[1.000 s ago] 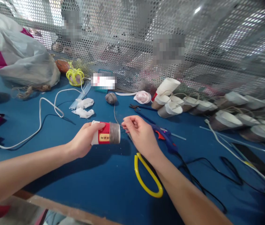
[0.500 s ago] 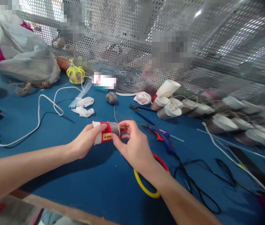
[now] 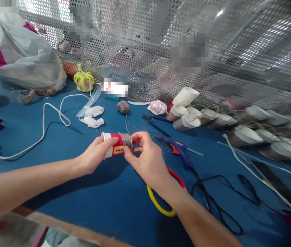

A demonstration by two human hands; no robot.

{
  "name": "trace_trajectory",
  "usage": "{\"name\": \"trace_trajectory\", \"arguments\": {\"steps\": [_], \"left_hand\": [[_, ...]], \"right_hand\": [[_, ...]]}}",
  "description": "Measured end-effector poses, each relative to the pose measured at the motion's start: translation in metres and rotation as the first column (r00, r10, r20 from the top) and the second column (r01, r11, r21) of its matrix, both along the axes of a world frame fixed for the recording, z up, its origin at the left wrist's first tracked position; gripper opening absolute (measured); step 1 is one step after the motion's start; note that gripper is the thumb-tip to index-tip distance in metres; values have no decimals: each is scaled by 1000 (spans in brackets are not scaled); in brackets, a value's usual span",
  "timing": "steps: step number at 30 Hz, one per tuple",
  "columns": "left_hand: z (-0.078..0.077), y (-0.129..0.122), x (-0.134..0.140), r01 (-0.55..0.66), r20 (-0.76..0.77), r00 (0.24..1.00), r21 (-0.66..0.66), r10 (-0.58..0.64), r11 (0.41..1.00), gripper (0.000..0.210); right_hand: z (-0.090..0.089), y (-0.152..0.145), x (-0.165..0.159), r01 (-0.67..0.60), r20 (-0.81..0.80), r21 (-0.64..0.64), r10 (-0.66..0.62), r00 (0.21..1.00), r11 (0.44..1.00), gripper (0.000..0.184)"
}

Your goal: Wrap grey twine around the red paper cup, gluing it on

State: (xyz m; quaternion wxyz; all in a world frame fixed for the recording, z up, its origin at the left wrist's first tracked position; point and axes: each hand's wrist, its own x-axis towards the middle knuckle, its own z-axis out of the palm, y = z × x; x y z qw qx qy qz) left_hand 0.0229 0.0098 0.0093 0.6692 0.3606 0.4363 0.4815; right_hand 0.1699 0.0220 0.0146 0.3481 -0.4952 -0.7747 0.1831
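A paper cup [image 3: 108,153], white with a red band and a small yellow label, lies on its side in the air over the table. Grey yarn [image 3: 127,141] is wound round its base end. My left hand [image 3: 95,154] is closed round the rim half, thumb along the red band. At the other end, my right hand [image 3: 145,154] pinches the yarn-wound base between thumb and fingers; some fingertips are hidden behind it. From the cup a strand runs up to a grey yarn ball [image 3: 123,107] on the table.
To the right lie a blue glue gun [image 3: 180,151], pliers [image 3: 158,124] and a red-yellow ring [image 3: 158,203]. Several yarn-wrapped cups [image 3: 187,121] line the perforated metal screen [image 3: 140,41]. White cable [image 3: 43,130] and a plastic bag [image 3: 32,61] are at left.
The view has shifted very slightly. Both hands keep their grip on the cup, with hardly any visible movement.
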Motion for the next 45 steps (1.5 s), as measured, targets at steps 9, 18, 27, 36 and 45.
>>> {"name": "trace_trajectory", "arguments": {"steps": [9, 18, 27, 36, 45], "left_hand": [[0, 0, 0, -11, -23, 1000, 18, 11, 1000, 24], [2, 7, -3, -80, 62, 994, -167, 92, 983, 19], [1, 6, -2, -70, 67, 994, -159, 82, 985, 16], [-4, -1, -8, 145, -102, 986, 128, -132, 981, 27], [0, -10, -18, 405, -429, 871, 355, -238, 842, 24]], "right_hand": [[-2, 3, 0, -12, -30, -4, 12, 999, 1000, 21], [2, 1, 2, -98, -31, -18, 98, 995, 995, 24], [-1, -1, -1, -82, -4, -29, 82, 997, 996, 23], [34, 11, 25, -68, -105, -204, 47, 993, 977, 21], [32, 9, 39, -426, -310, -623, 293, 905, 656, 37]]}}
